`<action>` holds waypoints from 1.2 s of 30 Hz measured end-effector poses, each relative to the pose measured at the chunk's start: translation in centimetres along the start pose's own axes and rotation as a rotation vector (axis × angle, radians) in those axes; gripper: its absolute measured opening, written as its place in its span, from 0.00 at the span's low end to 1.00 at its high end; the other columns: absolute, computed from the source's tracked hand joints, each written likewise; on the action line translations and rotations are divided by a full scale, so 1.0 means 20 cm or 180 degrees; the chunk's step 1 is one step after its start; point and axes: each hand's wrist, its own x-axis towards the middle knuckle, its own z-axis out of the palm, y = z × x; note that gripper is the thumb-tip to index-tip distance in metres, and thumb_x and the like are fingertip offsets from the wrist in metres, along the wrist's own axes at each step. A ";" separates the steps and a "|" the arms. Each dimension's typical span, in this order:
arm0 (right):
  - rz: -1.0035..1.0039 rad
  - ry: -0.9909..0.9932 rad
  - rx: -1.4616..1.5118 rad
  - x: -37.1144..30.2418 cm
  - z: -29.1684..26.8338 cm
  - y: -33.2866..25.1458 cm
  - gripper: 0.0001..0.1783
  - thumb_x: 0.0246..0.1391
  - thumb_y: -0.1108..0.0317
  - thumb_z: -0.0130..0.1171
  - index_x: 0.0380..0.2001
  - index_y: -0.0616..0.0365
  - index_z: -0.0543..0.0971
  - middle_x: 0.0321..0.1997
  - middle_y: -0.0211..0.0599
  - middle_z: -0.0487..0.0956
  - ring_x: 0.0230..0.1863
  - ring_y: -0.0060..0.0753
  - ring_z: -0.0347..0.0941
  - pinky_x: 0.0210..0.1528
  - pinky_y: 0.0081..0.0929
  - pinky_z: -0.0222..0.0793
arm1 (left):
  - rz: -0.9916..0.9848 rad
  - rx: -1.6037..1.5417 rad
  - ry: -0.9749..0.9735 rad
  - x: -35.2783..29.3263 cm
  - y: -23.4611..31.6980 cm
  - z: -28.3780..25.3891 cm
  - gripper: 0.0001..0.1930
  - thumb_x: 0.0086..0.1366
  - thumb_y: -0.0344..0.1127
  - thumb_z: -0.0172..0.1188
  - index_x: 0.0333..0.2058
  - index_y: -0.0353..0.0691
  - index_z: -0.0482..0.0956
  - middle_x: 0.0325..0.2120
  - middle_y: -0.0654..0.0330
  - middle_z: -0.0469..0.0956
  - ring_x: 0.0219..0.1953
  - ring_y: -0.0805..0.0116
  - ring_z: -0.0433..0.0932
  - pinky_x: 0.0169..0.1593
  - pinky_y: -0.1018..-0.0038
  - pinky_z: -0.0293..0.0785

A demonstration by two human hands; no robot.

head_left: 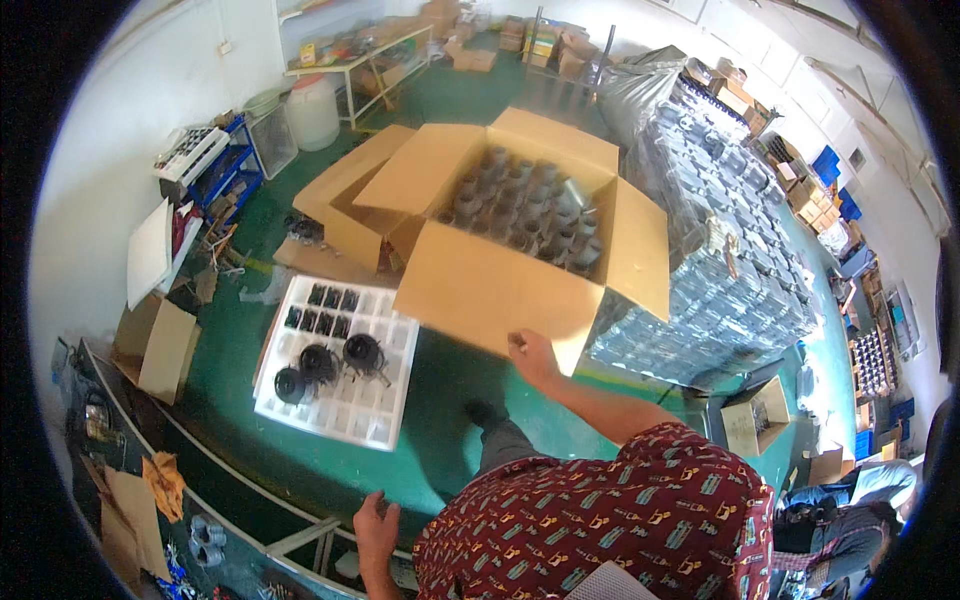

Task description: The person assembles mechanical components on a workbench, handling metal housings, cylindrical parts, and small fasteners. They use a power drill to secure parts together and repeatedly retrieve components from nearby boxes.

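A large open cardboard box (490, 285) stands in front of me, packed with several rows of dark grey cylindrical parts (520, 205). My right hand (532, 358) has its fingers curled at the outer edge of the box's near flap. Lower left, my left hand (377, 525) hangs empty beside my shirt, thumb and fingers apart. Left of the box lies a white foam tray (377, 405) with square pockets. Three round black parts with wires (362, 353) rest on it, and small black pieces (332, 297) fill some of its far pockets.
Right of the box rises a plastic-wrapped stack (715, 250) of grey parts. Another open carton (360, 200) sits against the box's left side. A metal-framed bench (290, 540) runs along the lower left. A small carton (757, 415) and another person (840, 540) are at the right.
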 end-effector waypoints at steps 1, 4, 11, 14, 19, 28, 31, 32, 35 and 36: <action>-0.0080 0.0166 0.0175 0.15 -0.04 0.04 0.16 0.55 0.67 0.60 0.45 0.63 0.80 0.42 0.52 0.82 0.43 0.52 0.80 0.44 0.43 0.78 | -0.0096 0.0062 -0.0003 0.05 0.09 0.02 0.24 0.62 0.33 0.64 0.54 0.25 0.75 0.41 0.40 0.83 0.41 0.52 0.84 0.46 0.62 0.79; -0.0164 0.0314 0.0340 0.57 -0.15 0.13 0.16 0.57 0.67 0.60 0.46 0.64 0.80 0.41 0.49 0.82 0.41 0.48 0.81 0.43 0.41 0.78 | -0.0337 0.0188 0.0433 0.23 0.04 0.18 0.24 0.61 0.32 0.65 0.53 0.25 0.75 0.41 0.41 0.83 0.41 0.52 0.84 0.46 0.61 0.79; -0.0030 0.1251 -0.0328 1.43 -0.47 0.70 0.17 0.57 0.68 0.60 0.49 0.61 0.80 0.42 0.51 0.81 0.44 0.54 0.77 0.48 0.47 0.74 | -0.0601 0.0001 0.0252 0.57 0.44 0.40 0.21 0.61 0.28 0.63 0.52 0.23 0.75 0.41 0.41 0.83 0.43 0.55 0.84 0.46 0.63 0.80; 0.0467 0.1388 -0.1170 1.74 -0.70 0.92 0.14 0.54 0.70 0.60 0.44 0.64 0.78 0.44 0.57 0.80 0.45 0.59 0.76 0.47 0.51 0.74 | -0.0467 0.0201 0.0118 0.65 0.54 0.44 0.22 0.62 0.29 0.64 0.52 0.23 0.75 0.41 0.42 0.83 0.43 0.55 0.84 0.45 0.63 0.81; 0.0933 0.0759 -0.1716 2.07 -0.88 1.47 0.16 0.51 0.69 0.60 0.43 0.64 0.78 0.42 0.60 0.79 0.49 0.62 0.75 0.51 0.52 0.71 | -0.0741 0.0506 0.0005 0.71 0.66 0.45 0.23 0.61 0.33 0.65 0.51 0.23 0.76 0.41 0.41 0.82 0.43 0.54 0.83 0.45 0.63 0.80; 0.1334 -0.1220 -0.2582 2.15 -0.81 1.40 0.36 0.49 0.64 0.69 0.60 0.60 0.66 0.58 0.59 0.75 0.61 0.59 0.70 0.60 0.51 0.72 | -0.0722 0.0758 -0.0314 0.60 0.48 0.45 0.14 0.65 0.39 0.60 0.40 0.31 0.78 0.26 0.39 0.77 0.25 0.46 0.73 0.31 0.55 0.69; 0.1178 -0.1215 -0.2534 2.15 -0.84 1.59 0.40 0.43 0.62 0.72 0.59 0.62 0.66 0.56 0.59 0.75 0.58 0.61 0.73 0.59 0.49 0.71 | -0.1177 0.0549 -0.0331 0.69 0.62 0.45 0.21 0.63 0.38 0.63 0.49 0.26 0.78 0.38 0.40 0.81 0.39 0.51 0.80 0.42 0.60 0.76; 0.1119 -0.1153 -0.2573 2.15 -0.84 1.65 0.40 0.43 0.63 0.73 0.58 0.62 0.66 0.56 0.60 0.76 0.57 0.61 0.73 0.59 0.49 0.71 | -0.1284 0.0522 -0.0253 0.71 0.71 0.46 0.24 0.63 0.37 0.65 0.52 0.24 0.76 0.42 0.41 0.82 0.46 0.53 0.83 0.48 0.62 0.79; 0.0976 -0.1459 -0.2605 2.19 -0.87 1.66 0.40 0.42 0.64 0.73 0.58 0.62 0.67 0.55 0.59 0.76 0.58 0.59 0.74 0.59 0.49 0.71 | -0.1417 0.0665 -0.0263 0.75 0.81 0.49 0.24 0.62 0.36 0.65 0.52 0.25 0.76 0.44 0.40 0.81 0.48 0.52 0.82 0.48 0.62 0.79; 0.0936 -0.1646 -0.2597 2.21 -0.88 1.65 0.40 0.42 0.64 0.73 0.58 0.62 0.67 0.55 0.59 0.77 0.58 0.59 0.73 0.59 0.48 0.71 | -0.1380 0.0678 -0.0287 0.75 0.82 0.49 0.24 0.62 0.36 0.65 0.52 0.26 0.76 0.44 0.39 0.81 0.48 0.52 0.82 0.48 0.61 0.79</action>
